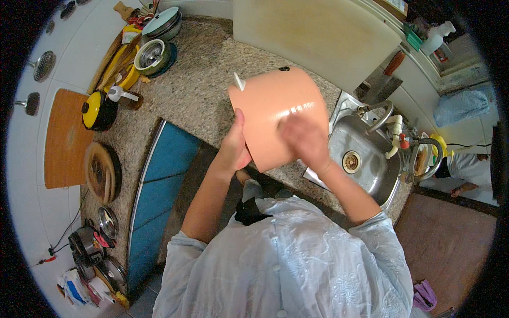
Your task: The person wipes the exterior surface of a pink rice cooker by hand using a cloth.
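Note:
A peach-coloured plastic bin (274, 95) is tilted on its side in front of me, over the front edge of the stone countertop. At its rim stands a small white tab (239, 82), and a dark mark shows on its upper side. My left hand (235, 145) grips the bin by the rim, thumb on the outer wall and fingers partly hidden inside. Against the wall's shiny, wet-looking outer side lies my right hand (304, 139), blurred by motion. Whether its fingers hold anything cannot be made out.
On the right is a steel sink (368, 159) with a curved faucet (383, 115). A large pale board (310, 43) leans at the back. To the left stand a yellow-lidded black pot (95, 111) and a round wooden chopping board (101, 173). Another person (469, 171) is at far right.

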`<control>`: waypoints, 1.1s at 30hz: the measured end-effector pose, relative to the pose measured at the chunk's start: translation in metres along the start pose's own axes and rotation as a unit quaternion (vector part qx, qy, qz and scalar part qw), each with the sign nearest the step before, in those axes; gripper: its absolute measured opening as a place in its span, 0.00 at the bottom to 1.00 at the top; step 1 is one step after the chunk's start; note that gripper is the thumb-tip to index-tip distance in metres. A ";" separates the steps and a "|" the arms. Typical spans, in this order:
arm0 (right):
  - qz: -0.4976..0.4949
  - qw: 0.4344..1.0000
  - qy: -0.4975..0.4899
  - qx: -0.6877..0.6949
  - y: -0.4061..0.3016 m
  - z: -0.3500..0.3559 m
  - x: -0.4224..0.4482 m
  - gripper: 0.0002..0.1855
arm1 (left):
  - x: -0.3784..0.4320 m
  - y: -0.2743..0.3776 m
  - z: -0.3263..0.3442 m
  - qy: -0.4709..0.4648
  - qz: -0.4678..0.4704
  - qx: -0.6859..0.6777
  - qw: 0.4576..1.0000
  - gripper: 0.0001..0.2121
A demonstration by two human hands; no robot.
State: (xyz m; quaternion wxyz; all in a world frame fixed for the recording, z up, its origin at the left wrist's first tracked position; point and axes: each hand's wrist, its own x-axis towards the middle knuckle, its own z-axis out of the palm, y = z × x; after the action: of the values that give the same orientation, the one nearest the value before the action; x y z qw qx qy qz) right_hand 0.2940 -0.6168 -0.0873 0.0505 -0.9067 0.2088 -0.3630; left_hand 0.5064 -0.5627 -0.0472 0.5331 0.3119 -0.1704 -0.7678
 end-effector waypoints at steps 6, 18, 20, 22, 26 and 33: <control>0.133 0.988 0.082 0.011 -0.005 0.016 0.005 0.20 | 0.007 -0.009 0.006 0.049 0.028 0.025 0.998 0.33; 0.119 0.988 0.089 -0.030 -0.013 0.025 -0.031 0.26 | 0.024 0.001 0.016 0.168 0.057 0.067 0.982 0.34; 0.052 0.997 0.030 0.043 -0.045 0.051 -0.062 0.29 | 0.028 0.004 0.014 0.155 0.052 0.072 0.984 0.34; 0.018 1.000 -0.003 -0.004 -0.042 0.042 -0.059 0.29 | 0.027 0.006 0.013 0.150 0.052 0.075 0.984 0.34; 0.128 0.984 0.109 -0.056 0.010 -0.001 -0.026 0.27 | 0.013 -0.011 0.010 0.143 0.033 0.090 0.985 0.33; 0.188 0.974 0.125 -0.029 0.011 -0.030 -0.033 0.23 | -0.006 -0.015 -0.002 -0.078 0.025 -0.139 0.987 0.32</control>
State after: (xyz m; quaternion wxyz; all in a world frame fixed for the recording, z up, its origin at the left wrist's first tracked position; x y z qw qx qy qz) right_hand 0.2486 -0.6112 -0.0895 0.0649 -0.7996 0.3904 -0.4517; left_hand 0.4985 -0.5515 -0.0557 0.5754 0.1697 -0.1106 -0.7924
